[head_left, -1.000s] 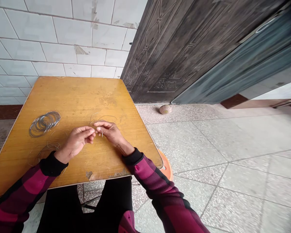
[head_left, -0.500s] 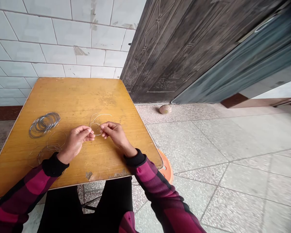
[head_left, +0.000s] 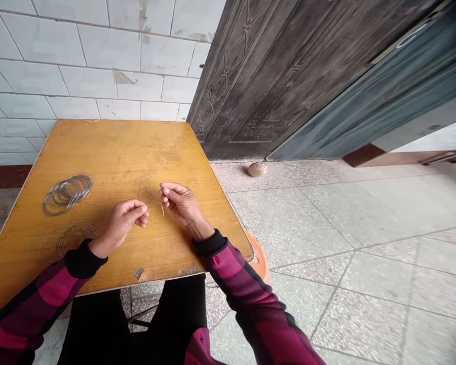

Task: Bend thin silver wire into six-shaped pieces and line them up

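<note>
A thin, loosely curled wire [head_left: 163, 210] hangs in fine loops between my hands, above the wooden table. My left hand [head_left: 126, 218] pinches it between thumb and forefinger. Slightly higher and to the right, my right hand [head_left: 181, 205] is closed, thumb against forefinger beside the loops. Whether the wire runs into those right fingertips is too fine to make out. A thick coil of grey wire [head_left: 68, 194] lies on the table to the left. Nearer me, partly behind my left wrist and cuff, is a looser tangle of thin wire [head_left: 78, 232].
The yellow-brown wooden table [head_left: 117, 147] has a chipped front edge and stands against a white tiled wall [head_left: 91, 81]. An orange stool [head_left: 261, 258] shows under its right edge. On the floor by the dark carved door [head_left: 258, 111] sits a roundish object [head_left: 257, 169].
My right hand has risen slightly and its fingertips have moved away from my left ones. The wire's loops have shifted, with an arc now hanging lower on the right.
</note>
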The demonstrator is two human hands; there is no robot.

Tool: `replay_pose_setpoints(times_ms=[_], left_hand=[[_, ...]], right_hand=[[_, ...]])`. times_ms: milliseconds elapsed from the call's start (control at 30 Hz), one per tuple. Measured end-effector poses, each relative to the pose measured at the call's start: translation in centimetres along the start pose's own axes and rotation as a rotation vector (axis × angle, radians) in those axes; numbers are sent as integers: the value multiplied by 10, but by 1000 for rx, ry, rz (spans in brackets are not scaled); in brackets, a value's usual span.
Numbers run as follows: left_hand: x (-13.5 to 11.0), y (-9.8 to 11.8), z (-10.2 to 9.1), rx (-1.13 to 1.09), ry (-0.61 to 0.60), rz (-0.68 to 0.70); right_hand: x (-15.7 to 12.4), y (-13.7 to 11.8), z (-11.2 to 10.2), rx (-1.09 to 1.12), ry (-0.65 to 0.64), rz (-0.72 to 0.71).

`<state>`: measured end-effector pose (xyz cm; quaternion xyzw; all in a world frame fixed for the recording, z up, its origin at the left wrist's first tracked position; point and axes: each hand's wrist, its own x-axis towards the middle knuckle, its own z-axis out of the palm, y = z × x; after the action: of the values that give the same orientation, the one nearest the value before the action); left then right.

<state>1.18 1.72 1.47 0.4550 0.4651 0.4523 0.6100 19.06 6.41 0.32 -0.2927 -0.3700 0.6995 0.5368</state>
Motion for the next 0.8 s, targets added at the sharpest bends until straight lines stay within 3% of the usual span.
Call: replay_pose_setpoints(times_ms=[167,267,433,700,800], left_hand=[[0,1,-1,49,8,23],[-3,3,0,-58,-18,-9],[-10,0,8,-380,-132,-208],[-8,-5,11,-591,-35,-176],[-8,-3,9,-578,-57,-160]], right_hand=[[-2,-2,-2,-95,-56,-62],[-2,-1,0,-73,34,-149],[-3,5,9,-40,180,-280],[-5,6,13,6,159,-264],[-4,2,12,28,132,-247]])
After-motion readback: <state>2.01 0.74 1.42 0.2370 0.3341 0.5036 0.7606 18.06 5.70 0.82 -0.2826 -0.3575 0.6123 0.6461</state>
